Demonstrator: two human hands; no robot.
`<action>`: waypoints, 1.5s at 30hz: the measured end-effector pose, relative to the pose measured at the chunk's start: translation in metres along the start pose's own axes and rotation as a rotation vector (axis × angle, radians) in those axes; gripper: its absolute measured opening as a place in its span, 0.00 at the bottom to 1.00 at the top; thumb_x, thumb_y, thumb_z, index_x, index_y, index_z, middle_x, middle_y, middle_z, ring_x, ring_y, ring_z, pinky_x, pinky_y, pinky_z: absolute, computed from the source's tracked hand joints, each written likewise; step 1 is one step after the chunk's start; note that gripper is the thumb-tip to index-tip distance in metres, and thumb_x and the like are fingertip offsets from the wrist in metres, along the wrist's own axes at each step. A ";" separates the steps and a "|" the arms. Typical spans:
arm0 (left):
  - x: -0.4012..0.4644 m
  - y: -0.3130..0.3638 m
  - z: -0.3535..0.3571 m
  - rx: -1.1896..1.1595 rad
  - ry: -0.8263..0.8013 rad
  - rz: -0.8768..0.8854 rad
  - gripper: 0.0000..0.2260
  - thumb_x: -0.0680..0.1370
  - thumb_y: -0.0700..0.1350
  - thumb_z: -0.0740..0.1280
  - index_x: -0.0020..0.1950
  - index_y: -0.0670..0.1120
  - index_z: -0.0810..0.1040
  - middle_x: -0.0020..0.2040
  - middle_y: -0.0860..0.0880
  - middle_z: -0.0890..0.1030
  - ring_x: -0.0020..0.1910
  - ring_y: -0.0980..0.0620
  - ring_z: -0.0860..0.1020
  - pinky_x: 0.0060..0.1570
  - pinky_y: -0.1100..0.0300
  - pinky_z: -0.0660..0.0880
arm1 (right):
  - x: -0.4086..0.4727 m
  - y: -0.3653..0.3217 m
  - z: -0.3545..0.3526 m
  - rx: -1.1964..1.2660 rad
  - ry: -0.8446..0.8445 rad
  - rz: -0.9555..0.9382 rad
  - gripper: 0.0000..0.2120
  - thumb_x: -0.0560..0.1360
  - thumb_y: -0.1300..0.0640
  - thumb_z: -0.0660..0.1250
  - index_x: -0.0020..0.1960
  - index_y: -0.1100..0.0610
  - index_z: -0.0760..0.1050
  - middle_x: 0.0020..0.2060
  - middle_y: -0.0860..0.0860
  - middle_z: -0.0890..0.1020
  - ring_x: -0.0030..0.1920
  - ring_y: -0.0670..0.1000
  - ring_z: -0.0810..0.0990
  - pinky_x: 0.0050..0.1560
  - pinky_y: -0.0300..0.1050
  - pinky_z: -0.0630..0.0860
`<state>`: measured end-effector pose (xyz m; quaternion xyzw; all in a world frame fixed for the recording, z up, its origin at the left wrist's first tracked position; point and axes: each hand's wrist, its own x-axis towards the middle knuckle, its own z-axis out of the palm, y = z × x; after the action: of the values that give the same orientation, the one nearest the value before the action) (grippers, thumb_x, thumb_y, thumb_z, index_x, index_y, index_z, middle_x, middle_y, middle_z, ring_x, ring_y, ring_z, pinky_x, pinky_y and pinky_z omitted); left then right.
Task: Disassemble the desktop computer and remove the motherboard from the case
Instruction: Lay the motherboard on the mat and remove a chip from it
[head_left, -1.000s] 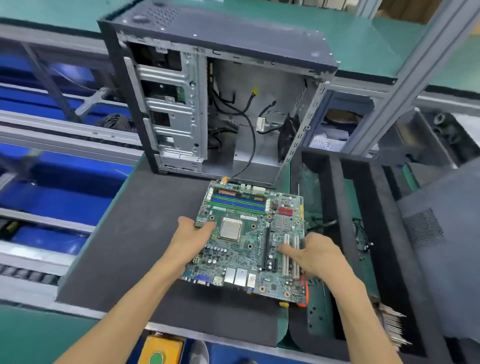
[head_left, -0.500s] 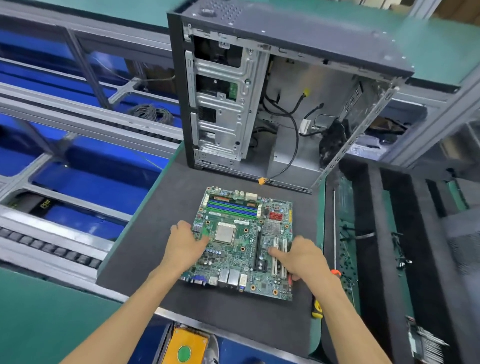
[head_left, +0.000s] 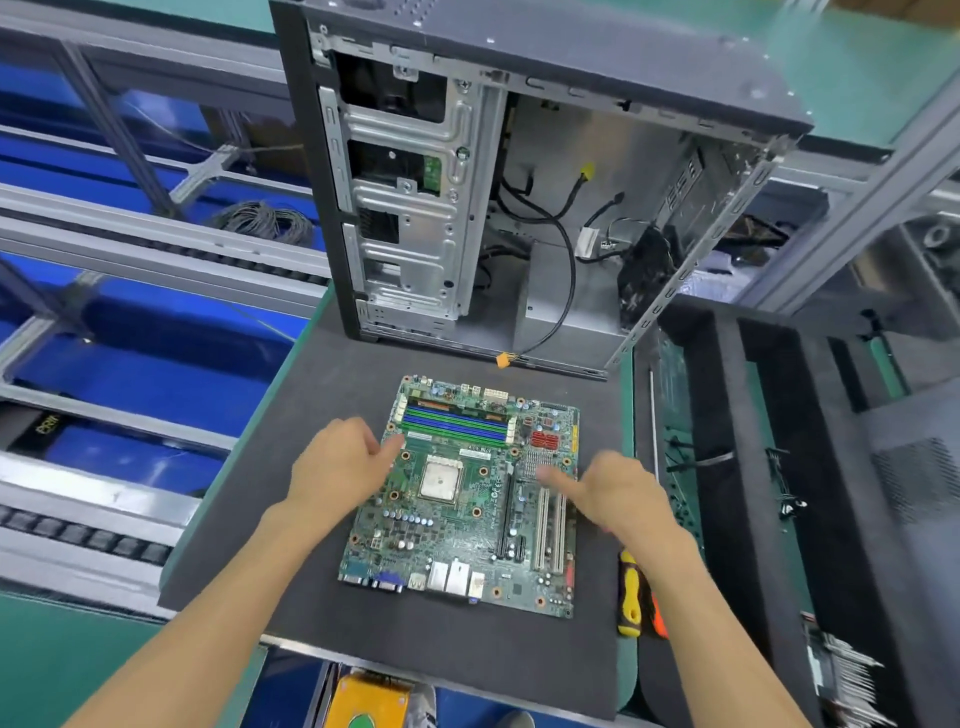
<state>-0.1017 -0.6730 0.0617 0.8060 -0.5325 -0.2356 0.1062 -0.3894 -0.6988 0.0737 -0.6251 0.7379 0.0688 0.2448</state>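
Both hands have let go since half a second ago; motherboard (head_left: 462, 499) lies flat on the dark surface (head_left: 291, 441), just before the open case (head_left: 519, 182); left hand (head_left: 337, 470) and right hand (head_left: 618, 493) hover loosely open, empty; removal looks complete. Count: one board, one case, two screwdrivers (head_left: 631, 592).

Both forearms bare, reaching forward from bottom of frame, angled inward toward each other. Left hand (head_left: 337, 470): back of hand up, fingers loosely curled, thumb pointing right, gripping nothing. Right hand (head_left: 615, 491): back of hand up, fingers loosely bent, thumb or forefinger extended to the left, gripping nothing. Hands level with each other, well apart, wrists straight in line with forearms
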 end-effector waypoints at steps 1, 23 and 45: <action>0.008 0.001 -0.001 -0.120 0.021 -0.012 0.17 0.79 0.59 0.65 0.41 0.45 0.77 0.37 0.51 0.79 0.43 0.49 0.79 0.42 0.55 0.76 | 0.004 -0.002 0.000 0.102 0.083 -0.032 0.31 0.69 0.24 0.62 0.38 0.55 0.69 0.37 0.52 0.76 0.40 0.54 0.76 0.43 0.48 0.77; 0.074 -0.001 0.018 -0.543 0.039 -0.022 0.07 0.75 0.51 0.73 0.41 0.49 0.85 0.38 0.56 0.84 0.40 0.61 0.80 0.37 0.68 0.70 | 0.047 -0.045 0.060 0.430 0.548 -0.027 0.27 0.73 0.38 0.69 0.68 0.51 0.73 0.67 0.55 0.69 0.72 0.55 0.61 0.74 0.56 0.54; 0.073 -0.006 0.014 -0.613 0.051 0.013 0.05 0.74 0.45 0.75 0.39 0.48 0.84 0.37 0.50 0.85 0.42 0.51 0.83 0.51 0.48 0.81 | 0.038 -0.052 0.050 0.489 0.449 -0.040 0.28 0.77 0.43 0.67 0.73 0.56 0.70 0.70 0.58 0.66 0.75 0.56 0.57 0.76 0.60 0.53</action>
<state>-0.0801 -0.7359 0.0271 0.7387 -0.4387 -0.3644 0.3593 -0.3294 -0.7229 0.0234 -0.5618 0.7557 -0.2548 0.2201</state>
